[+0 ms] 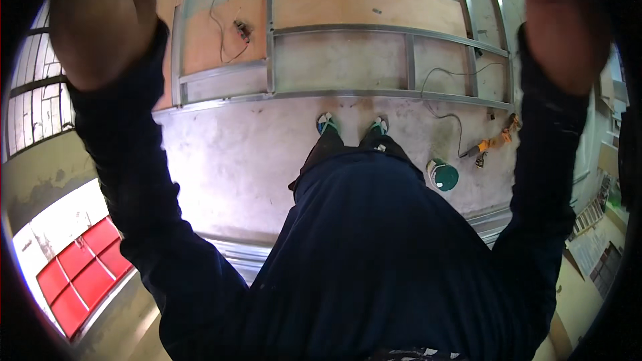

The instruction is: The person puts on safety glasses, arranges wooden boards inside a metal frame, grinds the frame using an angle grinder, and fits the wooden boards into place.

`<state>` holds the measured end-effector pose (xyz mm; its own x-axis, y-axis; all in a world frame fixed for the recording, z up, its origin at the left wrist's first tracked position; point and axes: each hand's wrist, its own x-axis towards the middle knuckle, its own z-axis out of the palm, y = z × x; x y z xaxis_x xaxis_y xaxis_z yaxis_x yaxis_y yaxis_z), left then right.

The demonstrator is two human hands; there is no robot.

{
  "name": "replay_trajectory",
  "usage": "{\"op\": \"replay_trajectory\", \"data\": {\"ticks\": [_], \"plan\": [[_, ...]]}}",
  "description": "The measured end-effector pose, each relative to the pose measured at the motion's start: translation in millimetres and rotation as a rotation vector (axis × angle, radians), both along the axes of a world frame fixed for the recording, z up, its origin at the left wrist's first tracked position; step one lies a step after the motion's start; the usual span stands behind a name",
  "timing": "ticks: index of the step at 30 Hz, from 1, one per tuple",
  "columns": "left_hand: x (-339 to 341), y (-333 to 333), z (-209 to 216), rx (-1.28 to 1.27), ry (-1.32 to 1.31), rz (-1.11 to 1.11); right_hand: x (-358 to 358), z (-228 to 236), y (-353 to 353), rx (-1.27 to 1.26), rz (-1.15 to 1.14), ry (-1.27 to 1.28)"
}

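blurred left hand (100,23) and right hand (567,23): grip cannot be determined. metal frame (374,29) lies between and below them: probably light, stiff; best held by outer rail (348,93).

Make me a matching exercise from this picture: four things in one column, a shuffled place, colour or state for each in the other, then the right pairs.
Things:
1. Right hand
2. Metal frame
3. Bucket
4. Large gridded panel

Places, colours, states:
A. To the right of the feet
B. Bright red
C. Blurred, at the picture's upper right
D. Silvery, spread out ahead of the feet

Pairs: 1-C, 2-D, 3-A, 4-B
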<state>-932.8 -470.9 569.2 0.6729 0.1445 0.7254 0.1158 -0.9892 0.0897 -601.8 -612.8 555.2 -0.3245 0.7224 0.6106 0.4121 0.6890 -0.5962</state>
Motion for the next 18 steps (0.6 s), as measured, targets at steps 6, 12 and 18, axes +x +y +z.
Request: {"op": "replay_trajectory", "data": {"ticks": [6,12,18], "plan": [[-3,-100,-74,-1.011,-0.186,-0.222,-51,-78,-89,-0.215,-0.193,0.447],[-19,-137,-39,-1.026,-0.244,-0.463,-72,-52,-129,-0.105,-0.016,0.575],[-10,-131,-8,-0.936,-0.267,-0.622,-81,-19,-140,0.038,-0.203,0.589]]}}
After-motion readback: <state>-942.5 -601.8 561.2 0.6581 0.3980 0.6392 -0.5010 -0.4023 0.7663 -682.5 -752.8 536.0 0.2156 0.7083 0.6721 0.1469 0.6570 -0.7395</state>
